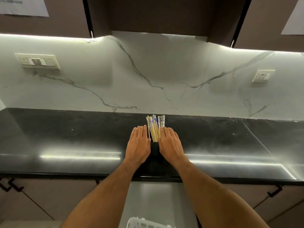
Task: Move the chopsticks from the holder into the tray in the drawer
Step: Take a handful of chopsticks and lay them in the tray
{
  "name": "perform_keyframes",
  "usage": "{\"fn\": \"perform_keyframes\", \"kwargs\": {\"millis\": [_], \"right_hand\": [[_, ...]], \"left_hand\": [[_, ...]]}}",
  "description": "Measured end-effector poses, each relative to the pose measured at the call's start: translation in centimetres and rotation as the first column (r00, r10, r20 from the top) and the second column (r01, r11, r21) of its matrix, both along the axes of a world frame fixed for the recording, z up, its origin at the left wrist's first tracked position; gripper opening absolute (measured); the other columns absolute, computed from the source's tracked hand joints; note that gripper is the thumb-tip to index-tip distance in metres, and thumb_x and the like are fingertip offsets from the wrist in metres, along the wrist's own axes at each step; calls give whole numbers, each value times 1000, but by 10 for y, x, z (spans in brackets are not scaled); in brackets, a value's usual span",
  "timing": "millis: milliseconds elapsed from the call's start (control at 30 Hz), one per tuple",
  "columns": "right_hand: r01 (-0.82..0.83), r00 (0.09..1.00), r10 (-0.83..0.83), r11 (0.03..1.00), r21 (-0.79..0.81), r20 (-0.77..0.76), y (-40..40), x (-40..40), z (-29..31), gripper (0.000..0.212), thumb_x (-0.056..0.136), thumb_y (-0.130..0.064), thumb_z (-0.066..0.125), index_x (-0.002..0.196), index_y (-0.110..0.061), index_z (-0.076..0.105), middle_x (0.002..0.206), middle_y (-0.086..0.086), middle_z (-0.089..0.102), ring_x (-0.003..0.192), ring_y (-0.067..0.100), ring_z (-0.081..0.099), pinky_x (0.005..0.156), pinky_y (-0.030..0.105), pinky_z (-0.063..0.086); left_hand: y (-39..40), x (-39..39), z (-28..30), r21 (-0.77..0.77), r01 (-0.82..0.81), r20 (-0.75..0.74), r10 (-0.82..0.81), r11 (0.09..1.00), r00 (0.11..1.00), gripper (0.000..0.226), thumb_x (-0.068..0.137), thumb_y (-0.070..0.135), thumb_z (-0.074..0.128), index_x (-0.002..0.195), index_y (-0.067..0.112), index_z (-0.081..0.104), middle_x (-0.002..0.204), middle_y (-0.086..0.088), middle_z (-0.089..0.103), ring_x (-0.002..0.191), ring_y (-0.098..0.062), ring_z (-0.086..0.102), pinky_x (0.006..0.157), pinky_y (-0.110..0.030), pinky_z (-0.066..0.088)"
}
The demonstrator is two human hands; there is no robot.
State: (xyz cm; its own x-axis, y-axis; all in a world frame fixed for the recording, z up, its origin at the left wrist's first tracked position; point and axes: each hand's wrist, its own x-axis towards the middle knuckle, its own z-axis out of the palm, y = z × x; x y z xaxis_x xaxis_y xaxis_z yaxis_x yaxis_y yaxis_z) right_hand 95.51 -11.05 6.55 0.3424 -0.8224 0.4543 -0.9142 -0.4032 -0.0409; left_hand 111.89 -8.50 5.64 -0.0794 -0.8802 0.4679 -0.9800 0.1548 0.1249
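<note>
Head view: hands (flat, fingers straight) flank holder (154,148), perhaps touching; chopsticks (154,129) inside.

Light comes from strips under the cabinets (49,22), washing the marble backsplash (148,76) in bright, slightly greenish white; the strip line itself is blown out. The dark counter (65,137) mirrors it as long glare streaks toward its front edge, left and right of the hands, with a bright diagonal streak near the right end. The cabinets above and the fronts below the counter sit dim. The wide lens bends the counter edge and backsplash lines, most strongly at the corners. The picture is soft overall; paper sheets (24,5) in the upper corners are blurred.
</note>
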Motion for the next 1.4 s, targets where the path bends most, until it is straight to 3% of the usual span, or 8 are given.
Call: {"fn": "perform_keyframes", "kwargs": {"millis": [200,433,567,767,900,1067,1167,1400], "right_hand": [[-46,995,36,994,103,97,-52,14,-22,42,100,-25,58,138,-10,47,132,8,57,116,18,54,98,30,51],[-47,947,-54,951,304,317,-100,35,-41,44,102,-29,57,140,-7,53,132,11,59,119,23,56,106,34,48],[-39,935,-90,936,351,344,-124,49,-51,33,105,-21,51,134,-7,58,128,13,62,115,23,59,102,37,52],[13,891,-151,951,308,428,-136,64,-66,21,102,-15,57,119,-6,65,113,10,65,99,17,59,90,29,55],[34,870,-182,950,311,459,-144,69,-71,21,101,-19,57,118,-10,66,111,7,65,96,13,58,88,27,55],[57,894,-207,932,359,396,-153,72,-72,15,101,-16,56,109,-11,68,107,6,65,89,12,57,84,24,52],[81,891,-237,922,377,388,-157,74,-70,10,99,-15,58,103,-11,67,103,6,65,83,11,52,77,21,46],[73,879,-253,909,410,405,-160,74,-69,13,102,-18,55,107,-10,64,106,6,65,86,13,56,81,27,54]], "left_hand": [[-43,-4,-20,-21,33,-56,-34,999,998,50,95,20,57,139,6,40,132,-13,61,124,-28,58,117,-44,36],[-91,-5,-35,-24,111,-215,-114,994,970,31,100,31,30,120,16,49,109,-5,66,96,-20,64,92,-37,55],[-120,4,-51,74,82,-342,-52,994,938,32,103,22,38,126,10,55,120,-6,62,106,-19,57,101,-35,47],[-148,12,-67,220,82,-520,45,972,853,26,104,18,44,127,12,54,126,-3,58,114,-17,54,106,-33,44],[-160,11,-75,247,198,-609,-7,949,793,25,104,20,41,122,20,58,121,4,59,108,-10,52,103,-31,45],[-162,10,-80,208,210,-670,-17,955,743,25,101,19,38,111,32,57,107,19,53,97,6,49,93,-18,40],[-160,13,-79,164,223,-669,-58,961,741,26,98,24,34,103,40,54,100,25,53,101,18,48,85,-12,38],[-163,16,-81,117,209,-645,-86,971,759,29,104,15,38,114,18,65,117,3,68,99,1,52,97,-24,46]]}}
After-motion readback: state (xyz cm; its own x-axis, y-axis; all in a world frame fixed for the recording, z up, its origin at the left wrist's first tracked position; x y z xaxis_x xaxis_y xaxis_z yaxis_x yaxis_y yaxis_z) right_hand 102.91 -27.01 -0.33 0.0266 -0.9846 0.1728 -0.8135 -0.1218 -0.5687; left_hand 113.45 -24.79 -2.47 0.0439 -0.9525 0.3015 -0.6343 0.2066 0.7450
